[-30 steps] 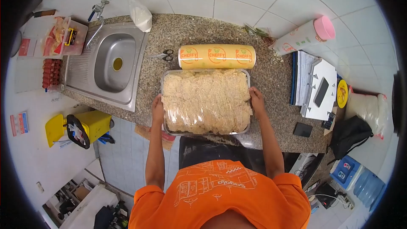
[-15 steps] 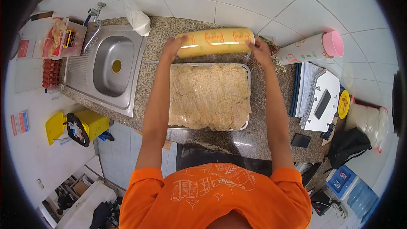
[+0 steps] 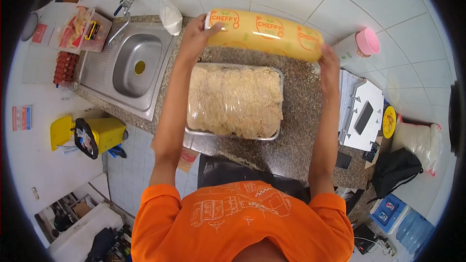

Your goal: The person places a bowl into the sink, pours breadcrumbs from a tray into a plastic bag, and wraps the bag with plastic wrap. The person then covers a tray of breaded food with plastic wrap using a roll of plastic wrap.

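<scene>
A large roll of cling film [image 3: 264, 34], yellow with orange and green CHEFFY print, is held up between my hands behind the tray. My left hand [image 3: 196, 38] grips its left end, thumb across the front. At the lower right end, my right hand [image 3: 329, 65] is closed on the roll's edge. The roll slants down to the right. Just in front of it lies a metal tray [image 3: 276, 135] of pale, crumb-coated food [image 3: 235, 99], with shiny clear film over at least part of it.
A steel sink [image 3: 138, 80] with a tap [image 3: 125, 12] is at the left. White tubs, one pink-rimmed [image 3: 368, 42], stand at the back right. Nearby are a binder with papers [image 3: 364, 128] and a phone [image 3: 363, 118]. A yellow bin [image 3: 107, 133] stands on the floor.
Both hands have raised the cling film roll, and it now slants, its right end lower and further right. My view has shifted slightly.
</scene>
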`<state>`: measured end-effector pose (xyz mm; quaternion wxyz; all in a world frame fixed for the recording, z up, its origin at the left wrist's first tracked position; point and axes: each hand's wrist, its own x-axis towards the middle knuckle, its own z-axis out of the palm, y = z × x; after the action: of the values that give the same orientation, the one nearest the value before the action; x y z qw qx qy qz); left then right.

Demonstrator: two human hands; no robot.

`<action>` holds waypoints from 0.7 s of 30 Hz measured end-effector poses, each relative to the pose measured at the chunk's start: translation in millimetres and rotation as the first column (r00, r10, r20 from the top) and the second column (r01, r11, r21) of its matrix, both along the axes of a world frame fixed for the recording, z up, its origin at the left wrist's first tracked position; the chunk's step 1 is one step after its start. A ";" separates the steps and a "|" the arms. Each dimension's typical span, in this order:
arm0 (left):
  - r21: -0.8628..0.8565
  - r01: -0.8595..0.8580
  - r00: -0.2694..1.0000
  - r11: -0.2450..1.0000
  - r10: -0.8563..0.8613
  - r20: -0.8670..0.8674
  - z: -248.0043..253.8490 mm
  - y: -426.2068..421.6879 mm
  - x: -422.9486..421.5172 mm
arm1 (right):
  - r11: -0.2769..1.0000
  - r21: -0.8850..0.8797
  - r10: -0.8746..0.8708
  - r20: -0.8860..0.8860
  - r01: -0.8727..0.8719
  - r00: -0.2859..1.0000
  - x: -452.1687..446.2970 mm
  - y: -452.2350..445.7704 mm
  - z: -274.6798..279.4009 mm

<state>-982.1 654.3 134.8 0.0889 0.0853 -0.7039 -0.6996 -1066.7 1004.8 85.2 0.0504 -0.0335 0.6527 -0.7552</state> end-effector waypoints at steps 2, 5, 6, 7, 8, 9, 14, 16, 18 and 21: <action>-0.113 -0.016 1.000 0.993 0.017 0.003 39.5 27.9 73.2 | 0.998 -0.037 0.040 -0.024 -0.041 0.999 74.2 16.7 47.9; -0.274 0.021 0.974 0.961 0.042 0.223 46.4 60.5 188.3 | 0.928 0.373 0.001 0.037 -0.014 0.999 197.6 57.5 52.5; 0.095 0.077 0.967 0.993 -0.097 0.234 12.3 60.6 224.7 | 0.971 0.212 0.110 0.034 -0.115 0.993 234.7 78.2 29.9; 0.129 0.080 0.955 0.988 -0.113 0.274 -12.1 67.3 256.9 | 0.985 0.149 0.060 0.176 -0.087 0.983 273.2 85.3 12.8; 0.165 0.079 0.939 0.983 -0.129 0.318 -33.5 73.8 283.6 | 0.994 0.092 0.018 0.322 -0.050 0.947 302.9 88.5 -3.1; 0.163 0.089 0.934 0.983 -0.139 0.329 -55.9 77.7 299.6 | 0.995 0.089 0.008 0.333 -0.040 0.943 319.8 90.1 -21.2; 0.380 0.044 0.847 0.924 -0.236 0.476 -150.6 82.2 332.5 | 0.991 0.114 0.007 0.467 -0.068 0.884 349.3 91.8 -98.6; 0.399 0.067 0.836 0.915 -0.270 0.478 -159.5 76.0 332.3 | 0.990 0.112 0.025 0.478 -0.089 0.878 346.7 93.5 -106.8; 0.424 0.089 0.820 0.901 -0.308 0.482 -160.1 64.1 332.7 | 0.987 0.117 0.037 0.494 -0.108 0.869 341.6 99.7 -107.2; 0.163 0.621 0.519 0.767 -0.558 0.647 -152.7 -6.3 320.5 | 0.932 0.195 0.155 0.548 -0.306 0.822 311.4 116.6 -107.2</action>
<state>-661.5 648.0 -17.9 -0.4052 0.0798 -0.7041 -0.5777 -755.3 1121.4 -22.0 0.3220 0.1015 0.7032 -0.6257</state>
